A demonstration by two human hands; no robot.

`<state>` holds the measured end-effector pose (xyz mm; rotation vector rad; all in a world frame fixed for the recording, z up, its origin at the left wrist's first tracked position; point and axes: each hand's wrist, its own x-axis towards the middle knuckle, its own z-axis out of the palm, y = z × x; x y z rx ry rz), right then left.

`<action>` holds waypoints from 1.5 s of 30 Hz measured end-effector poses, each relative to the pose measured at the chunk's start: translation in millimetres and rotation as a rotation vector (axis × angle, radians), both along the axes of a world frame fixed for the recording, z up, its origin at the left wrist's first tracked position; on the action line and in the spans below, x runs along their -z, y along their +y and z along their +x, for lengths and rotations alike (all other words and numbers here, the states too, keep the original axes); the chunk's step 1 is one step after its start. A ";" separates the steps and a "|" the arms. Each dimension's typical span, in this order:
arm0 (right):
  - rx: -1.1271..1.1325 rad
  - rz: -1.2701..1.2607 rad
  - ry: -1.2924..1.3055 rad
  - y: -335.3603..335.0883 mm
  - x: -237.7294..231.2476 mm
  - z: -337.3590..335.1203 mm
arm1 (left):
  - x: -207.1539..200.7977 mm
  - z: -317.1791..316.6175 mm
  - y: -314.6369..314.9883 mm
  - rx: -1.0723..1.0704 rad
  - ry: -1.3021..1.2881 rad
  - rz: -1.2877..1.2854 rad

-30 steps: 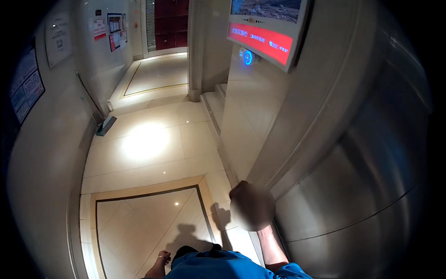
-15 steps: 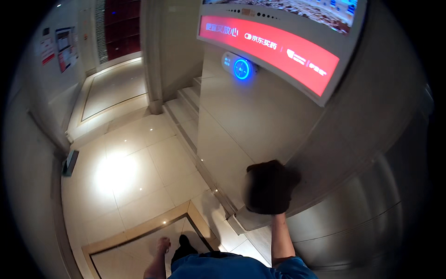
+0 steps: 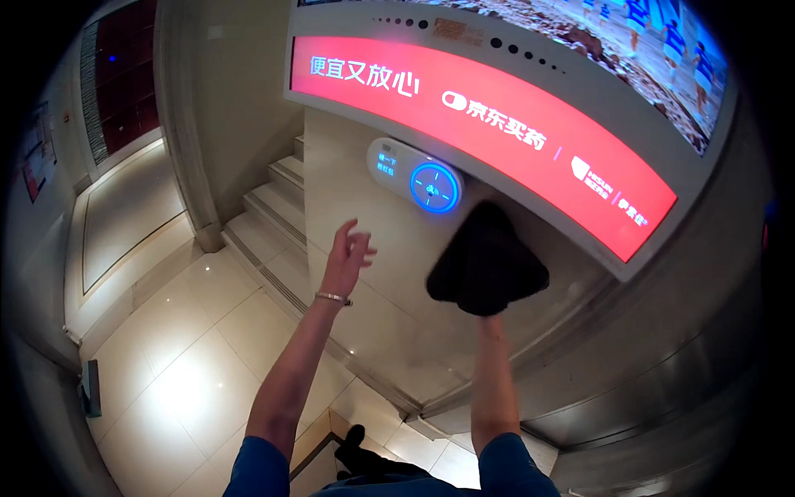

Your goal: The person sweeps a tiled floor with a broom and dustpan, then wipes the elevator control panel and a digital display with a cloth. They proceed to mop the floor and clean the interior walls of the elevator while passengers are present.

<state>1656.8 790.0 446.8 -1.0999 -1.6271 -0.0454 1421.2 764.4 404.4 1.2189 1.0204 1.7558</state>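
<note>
Well, black cloth [image 3: 487,265] tip-up, axis along right forearm [image 3: 494,383], left grip [image 3: 346,261] loose, empty, right grip hidden, indeterminable.

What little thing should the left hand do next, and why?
Perhaps the left hand should reach across and take an edge of the black cloth-like thing. That hand looks empty and is already raised nearby, below the blue-ringed device in the picture, while the black thing hides the hand at the end of the right forearm.
</note>
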 end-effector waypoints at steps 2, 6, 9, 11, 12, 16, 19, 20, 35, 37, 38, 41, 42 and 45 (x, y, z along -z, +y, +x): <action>0.028 -0.026 -0.022 35.2 15.0 -17.6 | -25.3 -1.7 17.8 0.016 -0.071 0.047; 0.089 0.014 0.010 51.8 9.5 -31.9 | -70.1 -13.3 51.7 0.089 -0.036 0.186; 0.134 0.048 0.040 46.2 0.2 -30.7 | -82.5 -16.7 76.3 0.149 0.049 0.309; 0.138 0.059 0.048 41.6 -1.6 -38.1 | -84.1 -19.0 81.8 0.144 0.046 0.314; 0.143 0.062 0.053 40.7 -2.7 -43.2 | -81.4 -21.3 86.4 0.137 0.079 0.283; 0.183 0.070 0.043 28.8 0.5 -57.9 | -79.9 -23.9 95.0 0.136 0.115 0.257; 0.225 0.067 0.041 21.4 10.6 -75.0 | -77.2 -25.7 96.1 0.180 0.076 0.293; 0.247 0.073 0.043 21.0 14.4 -82.1 | -76.9 -27.9 97.6 0.204 0.063 0.303; 0.904 0.234 0.234 59.6 27.5 -175.7 | -94.6 -61.1 126.8 0.586 0.235 0.574; 0.859 0.175 0.106 59.1 37.5 -204.0 | -90.2 -66.9 133.7 0.711 0.170 0.549; 0.817 0.145 0.050 64.9 40.2 -220.9 | -89.9 -74.0 139.2 0.821 0.062 0.472; 0.863 0.089 -0.029 67.9 40.9 -215.5 | -84.6 -85.0 153.1 1.039 0.003 0.342; 0.934 0.100 -0.031 61.9 30.6 -203.9 | -88.4 -83.6 149.1 1.019 0.014 0.406; 1.106 0.133 0.179 65.9 17.4 -166.4 | -82.1 -84.6 149.7 0.943 0.019 0.541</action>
